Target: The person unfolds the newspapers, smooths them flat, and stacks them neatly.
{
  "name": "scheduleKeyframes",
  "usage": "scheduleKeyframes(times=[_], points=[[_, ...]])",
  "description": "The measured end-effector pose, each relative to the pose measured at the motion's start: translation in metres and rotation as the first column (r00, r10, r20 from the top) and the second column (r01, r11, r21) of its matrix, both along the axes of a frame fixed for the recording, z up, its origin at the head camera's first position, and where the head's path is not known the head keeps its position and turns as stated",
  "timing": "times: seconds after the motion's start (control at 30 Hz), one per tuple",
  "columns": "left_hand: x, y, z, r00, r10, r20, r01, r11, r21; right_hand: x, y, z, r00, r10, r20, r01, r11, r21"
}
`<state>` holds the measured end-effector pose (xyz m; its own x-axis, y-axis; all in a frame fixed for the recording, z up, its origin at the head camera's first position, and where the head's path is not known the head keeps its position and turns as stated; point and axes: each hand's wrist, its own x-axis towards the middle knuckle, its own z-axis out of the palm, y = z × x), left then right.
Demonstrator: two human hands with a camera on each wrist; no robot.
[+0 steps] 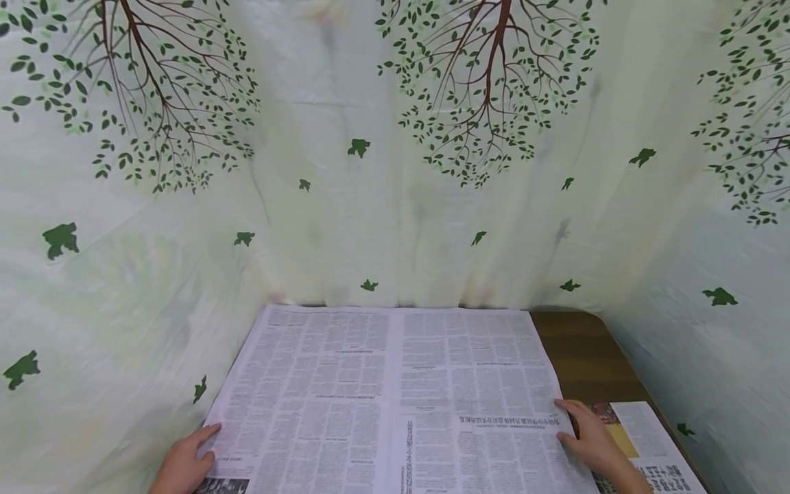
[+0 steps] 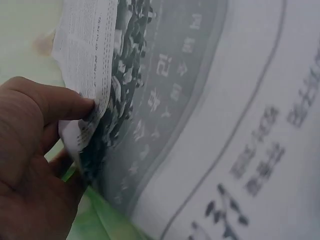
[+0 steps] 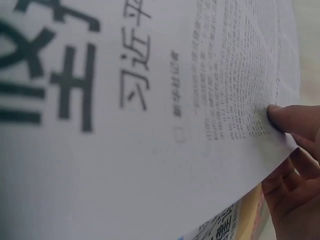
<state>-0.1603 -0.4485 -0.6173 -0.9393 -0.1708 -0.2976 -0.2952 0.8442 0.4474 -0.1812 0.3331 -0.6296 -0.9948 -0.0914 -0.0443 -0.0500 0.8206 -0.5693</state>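
A wide newspaper sheet (image 1: pixel 389 398) spreads between my two hands, its centre fold running away from me and its far edge at the curtain. My left hand (image 1: pixel 184 461) pinches its left edge; in the left wrist view the thumb presses on the newspaper (image 2: pixel 165 110) beside a printed photo strip, with fingers beneath. On the opposite side my right hand (image 1: pixel 594 439) pinches the right edge, thumb on one face and fingers curled behind, as the newspaper (image 3: pixel 165 150) bows toward the right wrist camera.
A brown wooden table (image 1: pixel 586 350) shows beyond the sheet's right edge. Another newspaper (image 1: pixel 648 432) with a yellow block and bold headline lies there, partly under my right hand. A pale curtain (image 1: pixel 420 226) printed with trees and leaves hangs along the back and sides.
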Motion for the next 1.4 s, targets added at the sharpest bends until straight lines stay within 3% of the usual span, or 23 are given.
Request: scheduleKeyframes(times=[0.13, 0.53, 0.67, 0.83, 1.07, 1.4], points=[[-0.001, -0.003, 0.000, 0.999, -0.041, -0.016, 0.041, 0.999, -0.004, -0.001, -0.001, 0.003, 1.000, -0.011, 0.008, 0.011, 1.000, 0.009], [-0.001, -0.006, 0.000, 0.996, -0.044, -0.084, 0.042, 0.999, -0.025, -0.005, -0.004, 0.005, 1.000, -0.002, -0.001, 0.002, 1.000, 0.006], [-0.002, -0.001, 0.002, 0.990, -0.093, -0.105, 0.085, 0.993, -0.077, -0.006, -0.007, 0.004, 0.999, -0.003, -0.051, 0.005, 0.999, 0.036], [-0.007, 0.019, 0.006, 0.980, -0.125, -0.155, 0.096, 0.978, -0.184, -0.006, -0.013, 0.006, 0.991, 0.018, -0.136, -0.001, 0.992, 0.124], [-0.014, 0.048, 0.003, 0.947, -0.267, -0.177, 0.210, 0.935, -0.287, 0.001, -0.015, 0.002, 0.982, 0.104, -0.156, -0.064, 0.968, 0.242], [-0.017, 0.105, 0.010, 0.905, -0.359, -0.227, 0.320, 0.928, -0.190, 0.003, -0.015, -0.003, 0.987, 0.091, -0.130, -0.056, 0.966, 0.254]])
